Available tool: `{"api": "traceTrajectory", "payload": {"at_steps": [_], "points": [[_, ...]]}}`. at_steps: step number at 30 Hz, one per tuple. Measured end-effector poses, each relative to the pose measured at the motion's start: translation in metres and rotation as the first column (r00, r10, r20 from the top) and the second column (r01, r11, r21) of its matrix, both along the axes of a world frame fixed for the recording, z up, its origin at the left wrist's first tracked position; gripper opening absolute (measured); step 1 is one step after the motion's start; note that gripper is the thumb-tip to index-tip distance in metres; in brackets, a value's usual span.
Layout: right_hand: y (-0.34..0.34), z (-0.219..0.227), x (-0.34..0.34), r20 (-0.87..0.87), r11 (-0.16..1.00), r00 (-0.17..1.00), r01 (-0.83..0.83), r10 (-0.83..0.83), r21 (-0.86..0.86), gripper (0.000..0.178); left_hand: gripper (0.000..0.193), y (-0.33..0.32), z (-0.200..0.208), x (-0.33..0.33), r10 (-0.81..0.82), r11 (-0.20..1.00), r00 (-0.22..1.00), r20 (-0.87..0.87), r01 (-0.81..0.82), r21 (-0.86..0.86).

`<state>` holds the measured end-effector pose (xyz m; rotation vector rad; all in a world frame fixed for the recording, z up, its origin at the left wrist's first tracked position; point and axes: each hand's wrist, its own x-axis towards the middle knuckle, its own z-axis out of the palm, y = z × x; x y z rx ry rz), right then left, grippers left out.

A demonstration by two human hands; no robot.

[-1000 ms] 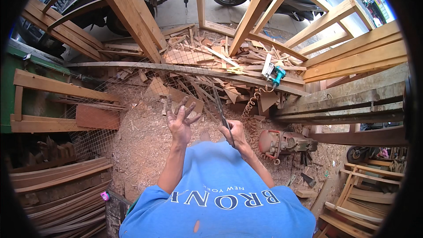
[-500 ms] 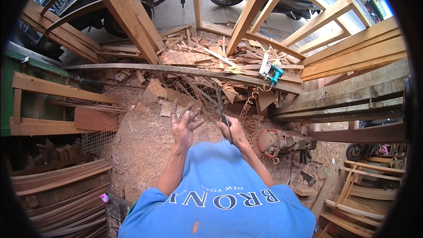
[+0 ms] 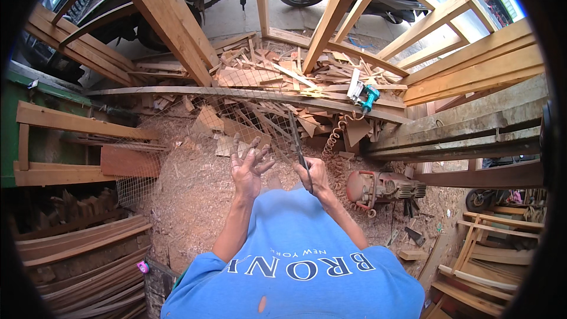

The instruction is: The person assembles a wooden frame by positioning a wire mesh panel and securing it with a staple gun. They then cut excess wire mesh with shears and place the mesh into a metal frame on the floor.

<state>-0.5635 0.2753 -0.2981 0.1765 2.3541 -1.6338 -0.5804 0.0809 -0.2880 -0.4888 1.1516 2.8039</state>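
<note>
My left hand is raised palm up at the middle, fingers spread and bent, with nothing visibly gripped. A sheet of wire mesh stretches from the left across to just beyond that hand. Whether my fingertips touch the wires I cannot tell. To its right, my right hand is closed around a long, dark, narrow metal tool, which looks like shears. Its slim end points away from me, beside the mesh's right part.
Wood offcuts are heaped ahead behind a long plank. A teal nail gun with a coiled hose lies at right, above a red compressor. Timber frames stand around; stacked boards fill the left. Sawdust covers the floor.
Both hands keep nearly the same pose and place. The right hand stays closed on the dark tool; the view has shifted very slightly.
</note>
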Motion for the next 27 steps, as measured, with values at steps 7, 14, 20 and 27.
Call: {"api": "traceTrajectory", "payload": {"at_steps": [7,14,20,27], "points": [[0.005,0.014,-0.006,0.048,0.999,0.998,-0.029,0.028,0.014,0.038,0.066,-0.004,0.003,0.003,-0.031,0.999,1.0,0.006,0.031,-0.039],[0.006,0.007,-0.009,0.051,0.999,0.998,-0.033,0.033,-0.002,0.038,0.064,0.002,0.003,0.014,-0.068,0.995,0.996,0.064,0.072,-0.063],[0.008,0.007,-0.005,0.05,0.994,0.995,-0.088,0.085,0.068,0.035,0.063,0.001,0.005,0.016,-0.06,0.997,0.991,0.12,0.067,-0.05],[0.004,0.008,-0.004,0.067,0.998,0.996,-0.056,0.054,0.032,0.034,0.062,-0.005,0.006,0.009,-0.107,0.994,0.985,0.133,0.104,0.028]]}}
